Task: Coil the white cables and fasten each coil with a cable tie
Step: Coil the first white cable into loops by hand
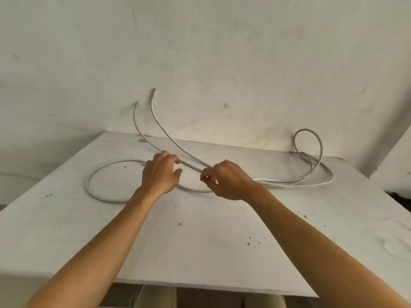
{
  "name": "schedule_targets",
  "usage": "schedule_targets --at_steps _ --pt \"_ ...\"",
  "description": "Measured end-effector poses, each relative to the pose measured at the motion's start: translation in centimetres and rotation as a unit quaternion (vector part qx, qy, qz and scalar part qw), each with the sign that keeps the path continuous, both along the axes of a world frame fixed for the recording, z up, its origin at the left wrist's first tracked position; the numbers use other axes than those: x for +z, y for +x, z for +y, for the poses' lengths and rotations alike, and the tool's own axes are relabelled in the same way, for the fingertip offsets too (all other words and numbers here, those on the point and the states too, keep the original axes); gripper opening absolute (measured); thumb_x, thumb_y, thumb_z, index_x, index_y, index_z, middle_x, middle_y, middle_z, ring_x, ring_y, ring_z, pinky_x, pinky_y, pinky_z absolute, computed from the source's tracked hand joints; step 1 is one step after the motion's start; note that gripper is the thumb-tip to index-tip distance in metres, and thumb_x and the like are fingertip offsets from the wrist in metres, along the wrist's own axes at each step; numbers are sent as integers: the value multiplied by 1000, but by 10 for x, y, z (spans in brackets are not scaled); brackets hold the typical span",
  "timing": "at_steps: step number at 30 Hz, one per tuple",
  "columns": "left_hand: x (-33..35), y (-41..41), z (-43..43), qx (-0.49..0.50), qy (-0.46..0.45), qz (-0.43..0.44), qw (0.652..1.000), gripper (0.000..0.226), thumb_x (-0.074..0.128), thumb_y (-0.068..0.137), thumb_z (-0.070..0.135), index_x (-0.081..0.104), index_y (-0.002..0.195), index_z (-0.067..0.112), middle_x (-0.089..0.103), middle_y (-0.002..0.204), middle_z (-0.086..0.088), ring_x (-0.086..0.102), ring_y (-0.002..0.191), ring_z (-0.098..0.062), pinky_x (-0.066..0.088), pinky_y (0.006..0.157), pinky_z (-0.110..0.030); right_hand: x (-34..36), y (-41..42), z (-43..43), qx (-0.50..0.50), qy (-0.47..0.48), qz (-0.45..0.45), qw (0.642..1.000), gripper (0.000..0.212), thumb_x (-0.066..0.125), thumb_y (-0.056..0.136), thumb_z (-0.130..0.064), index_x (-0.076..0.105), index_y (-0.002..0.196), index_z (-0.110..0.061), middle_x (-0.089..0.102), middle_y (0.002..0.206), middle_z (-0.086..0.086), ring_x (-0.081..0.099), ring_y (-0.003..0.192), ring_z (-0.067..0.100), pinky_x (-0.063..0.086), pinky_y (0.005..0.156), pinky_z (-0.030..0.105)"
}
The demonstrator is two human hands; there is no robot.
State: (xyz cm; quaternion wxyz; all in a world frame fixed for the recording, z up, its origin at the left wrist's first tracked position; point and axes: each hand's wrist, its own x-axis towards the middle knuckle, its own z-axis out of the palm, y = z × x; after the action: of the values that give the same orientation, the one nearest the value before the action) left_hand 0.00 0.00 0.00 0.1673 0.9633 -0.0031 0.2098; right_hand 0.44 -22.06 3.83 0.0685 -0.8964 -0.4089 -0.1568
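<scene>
White cables (289, 182) sprawl loosely across the back half of a pale table (155, 241). One strand makes a wide loop (93, 174) at the left, and two free ends (142, 130) curve up against the wall. A small upright loop (308, 138) stands at the right, where the strands bunch. My left hand (161, 174) rests over the strands near the middle, fingers curled on a cable. Just to its right, my right hand (226, 181) pinches a strand between thumb and fingers. No cable tie is visible.
A rough whitish wall (200, 63) rises straight behind the table. Dark specks dot the tabletop. The table's near edge (200, 284) runs along the bottom, with my legs below it. A second pale surface (395, 165) sits at the right.
</scene>
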Motion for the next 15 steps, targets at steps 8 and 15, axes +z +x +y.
schedule_targets --at_steps 8,15 --pt "-54 -36 25 182 38 67 980 42 58 95 46 62 115 10 59 122 -15 53 115 -35 42 93 -46 -72 -11 22 -82 -40 93 991 38 47 104 -15 51 142 -8 59 139 10 51 128 34 47 100 45" --pt "-52 -35 27 111 38 74 990 26 44 105 29 53 118 7 62 119 -13 60 108 -34 47 81 -45 -83 2 31 -165 17 74 983 34 47 108 -42 65 124 -18 66 112 6 66 99 33 47 71 37"
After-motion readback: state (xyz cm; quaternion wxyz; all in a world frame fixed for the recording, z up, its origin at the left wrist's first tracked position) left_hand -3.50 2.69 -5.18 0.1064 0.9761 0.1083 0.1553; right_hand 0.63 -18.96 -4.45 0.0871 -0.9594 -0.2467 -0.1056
